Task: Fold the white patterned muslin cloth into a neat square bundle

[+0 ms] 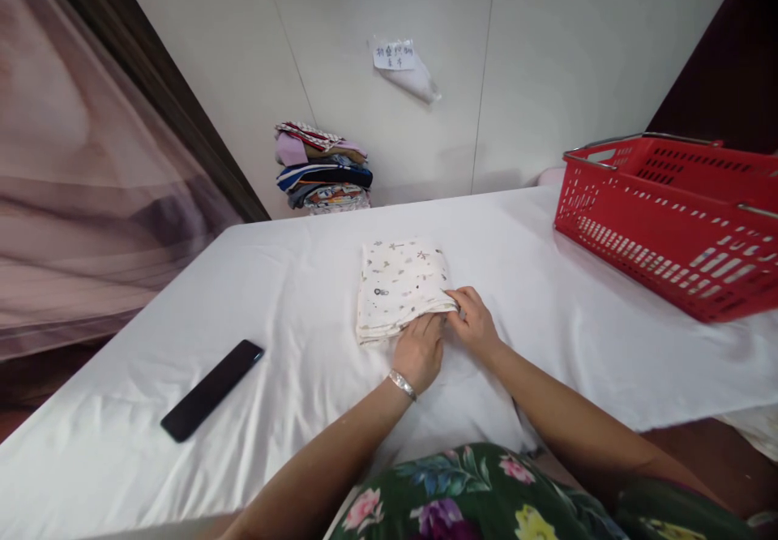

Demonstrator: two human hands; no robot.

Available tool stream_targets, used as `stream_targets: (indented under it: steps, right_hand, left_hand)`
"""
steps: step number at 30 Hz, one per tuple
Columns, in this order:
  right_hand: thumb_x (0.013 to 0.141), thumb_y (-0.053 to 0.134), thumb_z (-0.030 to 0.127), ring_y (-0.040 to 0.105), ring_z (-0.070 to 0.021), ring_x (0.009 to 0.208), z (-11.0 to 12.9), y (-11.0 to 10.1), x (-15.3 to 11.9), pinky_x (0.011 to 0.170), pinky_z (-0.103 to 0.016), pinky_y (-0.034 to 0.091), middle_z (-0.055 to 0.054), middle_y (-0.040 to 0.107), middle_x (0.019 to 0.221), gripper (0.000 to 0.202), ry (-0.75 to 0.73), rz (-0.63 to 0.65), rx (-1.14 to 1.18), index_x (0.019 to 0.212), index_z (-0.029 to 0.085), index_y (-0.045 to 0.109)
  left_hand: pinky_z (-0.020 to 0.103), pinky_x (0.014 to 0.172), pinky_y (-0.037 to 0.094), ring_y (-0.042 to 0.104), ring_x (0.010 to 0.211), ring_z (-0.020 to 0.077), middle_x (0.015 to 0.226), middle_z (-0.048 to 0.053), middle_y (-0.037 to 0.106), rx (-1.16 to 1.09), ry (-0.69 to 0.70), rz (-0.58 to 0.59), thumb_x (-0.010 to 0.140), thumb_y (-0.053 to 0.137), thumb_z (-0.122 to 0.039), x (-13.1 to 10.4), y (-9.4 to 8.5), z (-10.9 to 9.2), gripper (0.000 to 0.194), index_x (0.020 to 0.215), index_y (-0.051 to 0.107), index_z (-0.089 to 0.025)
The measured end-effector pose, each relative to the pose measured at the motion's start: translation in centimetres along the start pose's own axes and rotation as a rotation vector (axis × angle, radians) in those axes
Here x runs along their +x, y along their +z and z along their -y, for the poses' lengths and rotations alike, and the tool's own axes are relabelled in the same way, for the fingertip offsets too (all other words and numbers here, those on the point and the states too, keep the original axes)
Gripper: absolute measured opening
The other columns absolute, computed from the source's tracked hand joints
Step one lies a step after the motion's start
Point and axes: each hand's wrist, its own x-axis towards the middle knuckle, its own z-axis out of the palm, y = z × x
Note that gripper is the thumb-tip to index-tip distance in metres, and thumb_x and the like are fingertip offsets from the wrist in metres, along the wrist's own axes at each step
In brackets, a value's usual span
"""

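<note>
A white cloth with small printed figures lies folded into a thick, roughly square bundle on the white-covered table. My right hand pinches its near right corner between thumb and fingers, and the edge there is slightly raised. Just left of it, my left hand grips the near edge, its fingertips hidden under the upper layer. A silver bracelet circles my left wrist. Both hands are close together, almost touching.
A black phone lies on the white tablecloth at left. The red plastic basket with metal handles stands at right. Beyond the far edge is a pile of folded clothes by the wall. A curtain hangs at left.
</note>
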Motion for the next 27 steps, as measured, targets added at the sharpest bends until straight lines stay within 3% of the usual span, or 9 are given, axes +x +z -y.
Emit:
stream_targets:
  steps: [4,10,15,24,27]
  right_hand:
    - [0.079,0.045,0.02,0.053,-0.0181,0.083,0.1,-0.2,0.1,0.07,-0.029,0.046,-0.006,0.054,0.094,0.031,-0.021,-0.002,0.019,0.107,0.022,0.057]
    - [0.08,0.045,0.022,0.053,-0.018,0.083,0.0,-0.4,0.3,0.075,-0.03,0.046,-0.005,0.055,0.092,0.029,-0.057,0.008,0.056,0.106,0.022,0.058]
    - [0.078,0.046,0.02,0.053,-0.0189,0.086,-0.5,-0.5,0.2,0.078,-0.032,0.046,-0.006,0.056,0.094,0.032,-0.095,0.047,0.041,0.108,0.022,0.056]
    - [0.075,0.048,0.017,0.052,-0.0205,0.09,-1.2,-0.5,0.4,0.081,-0.035,0.045,-0.006,0.057,0.094,0.034,-0.147,0.07,0.01,0.107,0.022,0.056]
    - [0.075,0.05,0.018,0.052,-0.0202,0.092,-1.2,-1.2,0.5,0.082,-0.035,0.045,-0.006,0.057,0.096,0.033,-0.184,0.153,0.065,0.107,0.021,0.057]
  left_hand:
    - [0.041,0.097,0.034,0.043,0.114,0.0251,0.126,0.011,0.048,0.025,-0.105,-0.009,0.078,0.047,-0.02,0.4,0.7,-0.4,0.052,0.128,0.036,-0.015]
    - [0.046,0.096,0.034,0.043,0.115,0.0287,0.124,0.015,0.05,-0.037,-0.231,0.059,0.072,0.054,-0.022,1.4,1.4,-1.9,0.053,0.123,0.042,-0.014]
    - [0.044,0.098,0.034,0.038,0.12,0.0261,0.127,0.013,0.047,-0.112,-0.182,0.027,0.073,0.051,-0.017,1.3,2.0,-2.7,0.054,0.126,0.04,-0.017]
    - [0.041,0.099,0.035,0.041,0.117,0.0249,0.122,0.011,0.051,-0.114,-0.101,0.121,0.072,0.055,-0.024,1.3,2.7,-1.1,0.049,0.12,0.047,-0.016]
    - [0.043,0.098,0.034,0.042,0.115,0.0261,0.12,0.011,0.053,-0.069,-0.088,0.14,0.074,0.054,-0.027,1.3,2.6,-1.2,0.047,0.119,0.048,-0.017]
